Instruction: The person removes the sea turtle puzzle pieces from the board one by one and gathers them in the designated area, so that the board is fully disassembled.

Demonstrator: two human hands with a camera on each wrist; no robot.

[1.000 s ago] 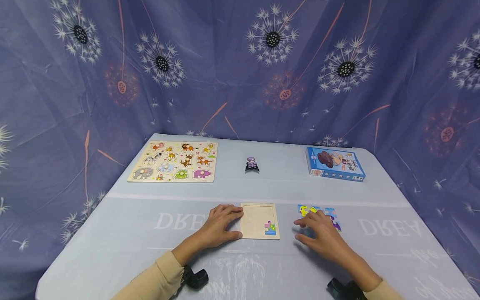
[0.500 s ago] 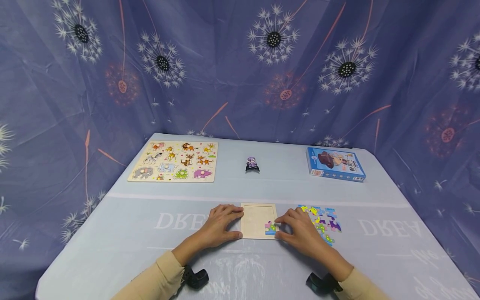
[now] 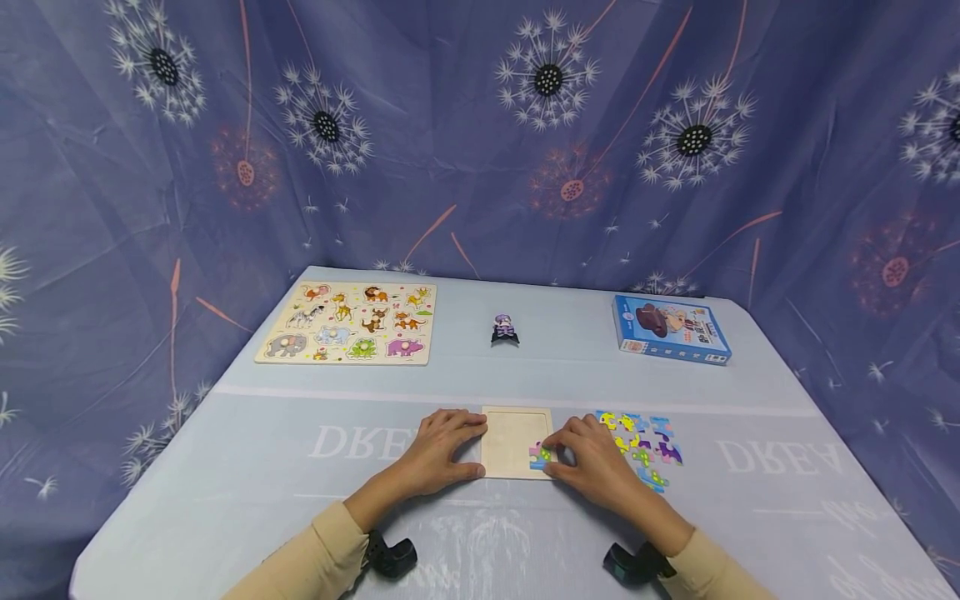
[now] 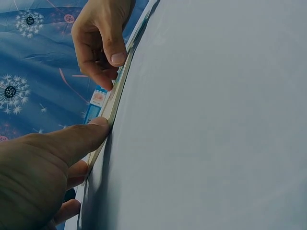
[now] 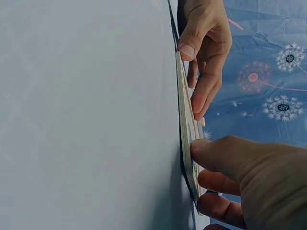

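A shallow square wooden puzzle tray [image 3: 506,443] lies at the front middle of the table. Joined jigsaw pieces [image 3: 537,455] in pink, green and blue fill its near right corner. My left hand [image 3: 444,450] rests against the tray's left edge, thumb at the near corner and forefinger farther up. My right hand [image 3: 592,458] reaches over the right rim, its thumb and forefinger touching the corner pieces and partly hiding them. Both wrist views see the tray [image 5: 184,112] nearly edge-on, with the right thumb [image 5: 204,151] on its rim and the left hand [image 5: 206,43] at the other end.
Loose jigsaw pieces [image 3: 652,446] lie right of the tray, partly behind the right hand. Farther back stand an animal peg puzzle board [image 3: 348,325], a small purple-and-black figurine [image 3: 504,329] and a blue box [image 3: 671,327]. A dandelion-patterned curtain [image 3: 480,150] hangs behind the table.
My right hand has moved left from above the loose pieces to the tray's near right corner, fingertips shifting slightly farther in over the pieces. The left hand and tray have stayed put.
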